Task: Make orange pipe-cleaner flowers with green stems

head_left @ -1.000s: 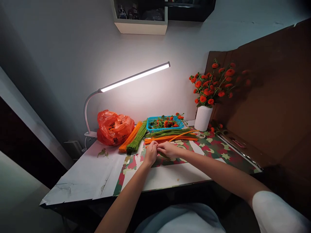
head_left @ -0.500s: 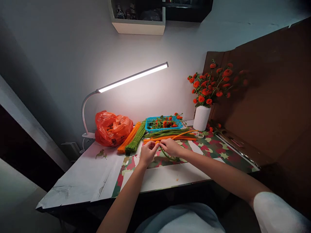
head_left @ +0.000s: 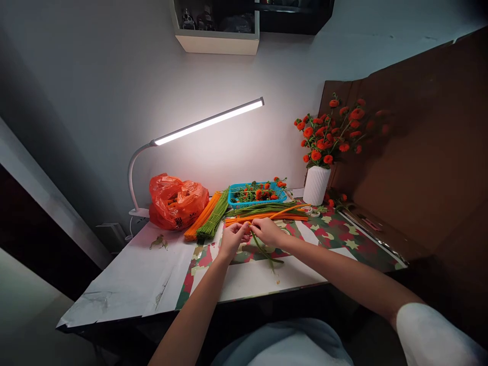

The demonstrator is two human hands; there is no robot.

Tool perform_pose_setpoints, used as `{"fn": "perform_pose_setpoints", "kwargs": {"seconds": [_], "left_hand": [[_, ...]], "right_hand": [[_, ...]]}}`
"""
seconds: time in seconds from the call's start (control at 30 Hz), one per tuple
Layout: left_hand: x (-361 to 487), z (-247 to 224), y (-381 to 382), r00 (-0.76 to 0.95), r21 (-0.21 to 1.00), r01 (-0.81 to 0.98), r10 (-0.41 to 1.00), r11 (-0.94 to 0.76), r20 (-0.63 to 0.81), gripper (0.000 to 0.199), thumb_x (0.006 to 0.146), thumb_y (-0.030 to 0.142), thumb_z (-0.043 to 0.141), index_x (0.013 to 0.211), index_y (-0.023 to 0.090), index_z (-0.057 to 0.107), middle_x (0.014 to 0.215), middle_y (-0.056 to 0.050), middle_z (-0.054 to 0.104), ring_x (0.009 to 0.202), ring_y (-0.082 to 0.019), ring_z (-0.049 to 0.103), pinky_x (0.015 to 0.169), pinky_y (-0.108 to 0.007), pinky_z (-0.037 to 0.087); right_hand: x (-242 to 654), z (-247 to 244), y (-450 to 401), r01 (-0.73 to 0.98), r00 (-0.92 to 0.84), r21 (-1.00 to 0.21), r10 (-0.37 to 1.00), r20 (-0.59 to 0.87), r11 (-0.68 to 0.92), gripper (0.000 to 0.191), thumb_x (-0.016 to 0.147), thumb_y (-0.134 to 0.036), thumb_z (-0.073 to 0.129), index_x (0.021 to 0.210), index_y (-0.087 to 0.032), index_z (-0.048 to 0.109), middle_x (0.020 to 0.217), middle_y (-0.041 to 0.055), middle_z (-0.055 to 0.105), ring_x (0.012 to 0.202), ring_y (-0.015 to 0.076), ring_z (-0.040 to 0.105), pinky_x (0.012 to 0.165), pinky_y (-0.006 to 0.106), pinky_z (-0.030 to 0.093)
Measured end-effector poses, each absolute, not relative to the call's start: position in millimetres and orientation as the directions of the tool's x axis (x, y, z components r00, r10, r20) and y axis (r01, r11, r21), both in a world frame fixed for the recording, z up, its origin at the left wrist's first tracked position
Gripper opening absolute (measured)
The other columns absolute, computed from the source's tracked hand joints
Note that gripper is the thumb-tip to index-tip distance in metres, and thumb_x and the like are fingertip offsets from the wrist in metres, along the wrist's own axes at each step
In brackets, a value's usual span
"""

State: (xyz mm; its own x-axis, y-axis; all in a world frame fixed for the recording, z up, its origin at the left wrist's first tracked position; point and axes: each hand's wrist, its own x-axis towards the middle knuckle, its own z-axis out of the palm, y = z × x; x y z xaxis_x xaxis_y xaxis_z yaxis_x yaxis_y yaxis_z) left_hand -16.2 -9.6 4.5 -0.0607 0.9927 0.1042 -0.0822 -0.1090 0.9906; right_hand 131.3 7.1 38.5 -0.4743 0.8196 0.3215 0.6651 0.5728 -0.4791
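Note:
Close together above the middle of the table, both hands work on one small orange pipe-cleaner flower (head_left: 249, 227). My left hand (head_left: 232, 240) pinches the flower's orange head between thumb and fingers. Against the base of the same flower, my right hand (head_left: 267, 232) is closed in a pinch. Its green stem (head_left: 264, 250) hangs below the fingers, its lower end slanting to the right over the table. Just behind the hands lie loose orange pipe cleaners (head_left: 293, 217) and green pipe cleaners (head_left: 263, 209). The fingers hide part of the flower.
A blue basket (head_left: 230, 199) of orange flowers stands behind. To the left are a red plastic bag (head_left: 179, 203), orange and green pipe-cleaner bundles (head_left: 212, 223) and a lit lamp (head_left: 209, 122). At right, a white vase (head_left: 317, 187) holds flowers beside a cardboard panel (head_left: 412, 152).
The green stem has swung from a curve close under the hands to hanging straighter, its end nearer the table's front. The orange head has shifted slightly right; both hands stay nearly in place.

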Motion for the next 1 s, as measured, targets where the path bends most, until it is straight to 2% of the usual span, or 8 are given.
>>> {"fn": "perform_pose_setpoints", "kwargs": {"seconds": [0.1,0.17,0.3,0.43,0.63,0.73,0.83,1.0], "left_hand": [[-16,4,-9,-0.023,0.994,-0.097,0.998,-0.058,0.056,0.041,0.060,0.051,0.075,0.066,0.014,0.057,0.050,0.000,0.061,0.046,-0.013,0.061,0.046,-0.022,0.051],[-16,3,-7,-0.020,0.994,-0.103,0.999,-0.042,0.040,0.040,0.060,0.049,0.075,0.066,0.014,0.057,0.050,0.000,0.061,0.046,-0.014,0.063,0.046,-0.023,0.052],[-15,1,-5,-0.043,0.989,-0.131,0.997,-0.064,0.059,0.037,0.061,0.045,0.075,0.069,0.014,0.056,0.051,0.002,0.061,0.046,-0.013,0.063,0.048,-0.024,0.054],[-15,2,-6,-0.030,0.983,-0.165,0.997,-0.076,0.072,0.039,0.061,0.042,0.074,0.085,0.014,0.061,0.057,0.002,0.065,0.047,-0.012,0.062,0.050,-0.024,0.054],[-15,1,-8,0.058,0.985,-0.067,0.985,-0.160,0.164,0.037,0.064,0.045,0.071,0.085,0.014,0.067,0.073,-0.004,0.070,0.061,-0.015,0.066,0.061,-0.028,0.056],[-14,-2,-7,0.049,0.967,-0.061,0.967,-0.246,0.249,0.038,0.065,0.045,0.071,0.088,0.014,0.068,0.077,-0.005,0.072,0.065,-0.017,0.067,0.065,-0.031,0.057],[-14,-4,-6,0.061,0.939,-0.052,0.937,-0.340,0.343,0.037,0.069,0.043,0.068,0.094,0.015,0.067,0.082,-0.007,0.072,0.071,-0.019,0.068,0.071,-0.034,0.057],[-12,-2,-12,0.071,0.863,0.073,0.866,-0.500,0.496,0.032,0.079,0.037,0.060,0.105,0.018,0.065,0.093,-0.007,0.073,0.085,-0.020,0.068,0.080,-0.033,0.054]], "right_hand": [[133,40,4,0.733,-0.494,-0.363,0.817,0.297,0.575,0.023,0.090,-0.023,0.049,0.072,-0.014,0.060,0.067,0.0019,0.059,0.058,0.0109,0.045,0.056,0.023,0.027],[132,40,4,0.758,-0.484,-0.342,0.831,0.276,0.555,0.024,0.090,-0.025,0.048,0.073,-0.015,0.062,0.068,0.0031,0.061,0.059,0.0116,0.047,0.056,0.023,0.028],[126,40,6,0.758,-0.455,-0.388,0.851,0.263,0.525,0.025,0.089,-0.025,0.048,0.074,-0.014,0.064,0.070,0.0044,0.063,0.061,0.0129,0.049,0.056,0.023,0.028],[125,39,9,0.707,-0.458,-0.463,0.845,0.276,0.535,0.026,0.088,-0.021,0.047,0.070,-0.013,0.064,0.067,0.0034,0.062,0.060,0.0122,0.047,0.055,0.023,0.028],[130,37,13,0.641,-0.468,-0.549,0.840,0.273,0.536,0.026,0.084,-0.017,0.048,0.060,-0.014,0.057,0.059,0.0003,0.056,0.054,0.0103,0.042,0.053,0.022,0.027],[130,36,13,0.524,-0.422,-0.759,0.892,0.163,0.387,0.027,0.081,-0.013,0.047,0.054,-0.015,0.050,0.052,-0.0022,0.051,0.050,0.0090,0.041,0.050,0.021,0.029],[131,39,10,0.306,-0.426,-0.944,0.904,-0.021,0.122,0.026,0.079,-0.013,0.046,0.053,-0.016,0.046,0.048,-0.0035,0.047,0.046,0.0084,0.041,0.049,0.021,0.032],[141,49,-1,-0.005,-0.507,-0.963,0.831,-0.230,-0.270,0.015,0.079,-0.016,0.050,0.064,-0.016,0.048,0.053,-0.0052,0.045,0.047,0.0069,0.037,0.050,0.020,0.032]]}}
